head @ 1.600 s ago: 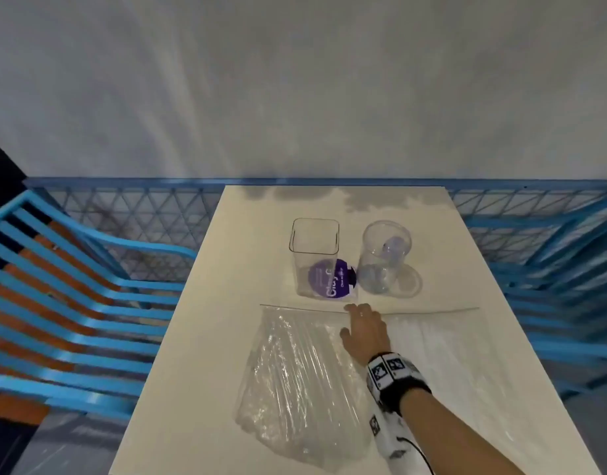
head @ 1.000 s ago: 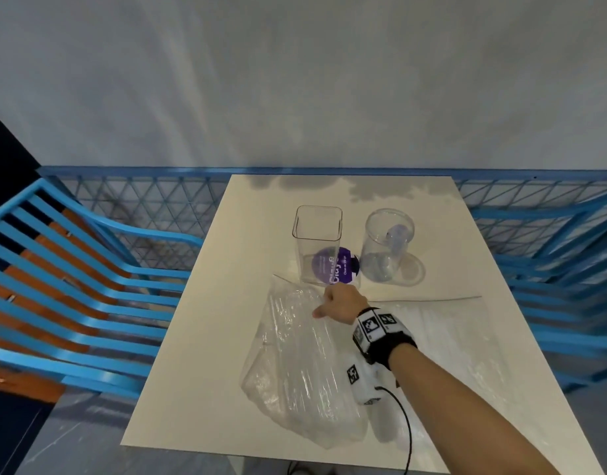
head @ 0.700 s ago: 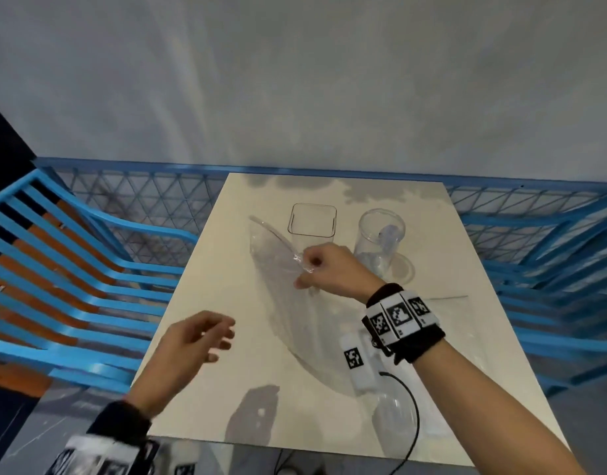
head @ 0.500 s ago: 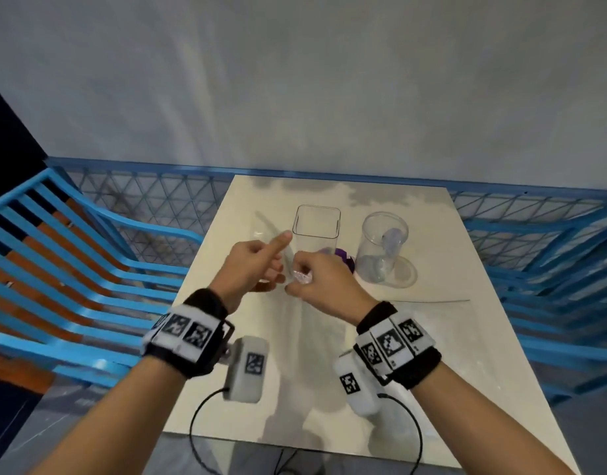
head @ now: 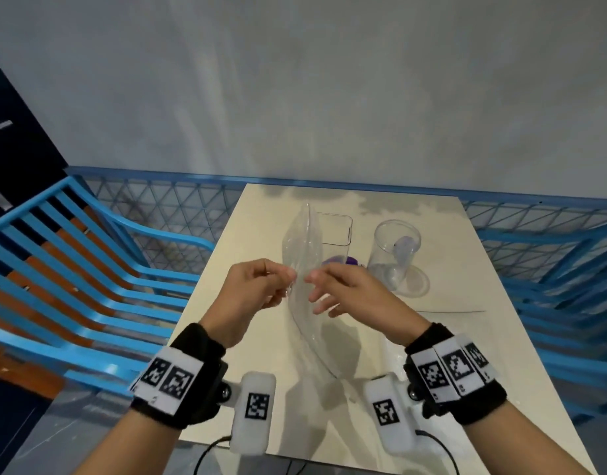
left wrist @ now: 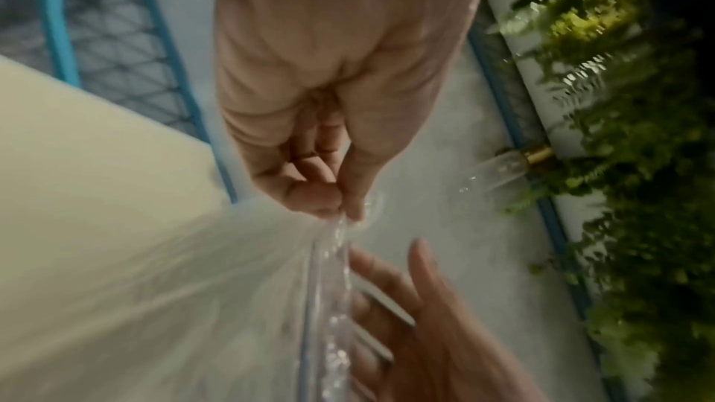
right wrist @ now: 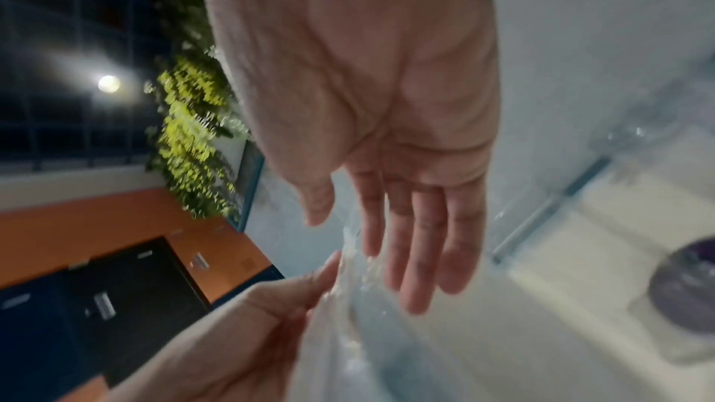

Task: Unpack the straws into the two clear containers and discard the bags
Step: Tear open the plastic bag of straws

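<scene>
My left hand (head: 289,286) pinches the edge of a clear plastic bag (head: 303,248) between thumb and forefinger and holds it upright above the table (head: 261,234). In the left wrist view, the left hand (left wrist: 342,213) has the same pinch on the bag (left wrist: 325,301). My right hand (head: 315,293) hovers just right of the bag with its fingers (right wrist: 417,240) straight and holding nothing. Behind the bag stand a square clear container (head: 334,231) with a purple label and a round clear container (head: 394,252). A second clear bag (head: 449,334) lies flat at the right. I cannot make out any straws.
Blue slatted chairs (head: 89,286) stand along the table's left side, with more blue chairs (head: 569,286) on the right. A blue mesh rail (head: 165,207) runs behind the table under a pale wall. The table's near edge is just below my wrists.
My right hand lifted the left bag off the table. My left hand came in and pinched the bag's edge. The right hand has now let go and opened.
</scene>
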`<state>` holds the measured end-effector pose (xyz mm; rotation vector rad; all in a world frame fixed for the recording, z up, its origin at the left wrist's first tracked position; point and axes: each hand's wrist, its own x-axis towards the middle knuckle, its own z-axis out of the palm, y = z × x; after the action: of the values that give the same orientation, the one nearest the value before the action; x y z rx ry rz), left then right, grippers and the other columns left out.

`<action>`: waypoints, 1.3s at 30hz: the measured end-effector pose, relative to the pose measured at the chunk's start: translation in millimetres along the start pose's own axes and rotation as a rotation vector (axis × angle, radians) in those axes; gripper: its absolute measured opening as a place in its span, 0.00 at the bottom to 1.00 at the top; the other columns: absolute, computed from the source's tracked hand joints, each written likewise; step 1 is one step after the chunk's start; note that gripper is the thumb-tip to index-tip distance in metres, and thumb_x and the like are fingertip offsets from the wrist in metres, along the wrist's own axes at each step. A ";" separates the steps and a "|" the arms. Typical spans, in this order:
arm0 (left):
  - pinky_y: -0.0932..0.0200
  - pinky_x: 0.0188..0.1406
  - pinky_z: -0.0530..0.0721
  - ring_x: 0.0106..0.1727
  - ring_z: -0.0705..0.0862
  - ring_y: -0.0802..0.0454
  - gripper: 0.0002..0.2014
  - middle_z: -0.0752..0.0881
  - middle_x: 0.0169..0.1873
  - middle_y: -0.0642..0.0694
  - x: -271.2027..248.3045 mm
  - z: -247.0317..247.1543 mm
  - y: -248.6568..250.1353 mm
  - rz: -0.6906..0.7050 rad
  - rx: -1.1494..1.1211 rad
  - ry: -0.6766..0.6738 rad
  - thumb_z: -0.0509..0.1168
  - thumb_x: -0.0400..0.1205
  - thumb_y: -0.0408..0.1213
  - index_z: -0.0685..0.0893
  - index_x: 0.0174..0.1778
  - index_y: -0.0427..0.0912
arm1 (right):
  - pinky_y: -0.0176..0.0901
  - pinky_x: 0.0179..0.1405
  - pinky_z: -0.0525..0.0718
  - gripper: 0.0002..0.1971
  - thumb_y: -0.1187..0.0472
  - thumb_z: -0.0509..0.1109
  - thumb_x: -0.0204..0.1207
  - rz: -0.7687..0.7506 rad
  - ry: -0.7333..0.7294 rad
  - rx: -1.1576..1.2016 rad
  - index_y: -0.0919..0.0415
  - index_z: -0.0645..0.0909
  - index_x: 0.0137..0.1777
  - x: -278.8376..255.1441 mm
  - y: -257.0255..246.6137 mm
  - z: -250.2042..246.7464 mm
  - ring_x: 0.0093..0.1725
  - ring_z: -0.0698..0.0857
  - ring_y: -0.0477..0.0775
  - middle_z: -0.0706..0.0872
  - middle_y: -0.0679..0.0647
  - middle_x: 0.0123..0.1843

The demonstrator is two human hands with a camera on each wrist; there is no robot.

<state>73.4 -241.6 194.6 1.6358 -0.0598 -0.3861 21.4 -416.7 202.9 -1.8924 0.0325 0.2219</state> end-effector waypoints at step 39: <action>0.53 0.37 0.91 0.33 0.90 0.41 0.03 0.89 0.35 0.29 4.7 13.4 -3.0 -0.002 -0.045 0.102 0.66 0.78 0.24 0.84 0.44 0.27 | 0.35 0.28 0.81 0.04 0.73 0.69 0.76 0.094 0.123 0.554 0.71 0.84 0.42 30.3 16.4 24.3 0.27 0.80 0.49 0.83 0.59 0.30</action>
<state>73.4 -255.4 189.9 1.6090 0.0270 -0.3036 45.6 -396.6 174.9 -1.3501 0.2426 0.1407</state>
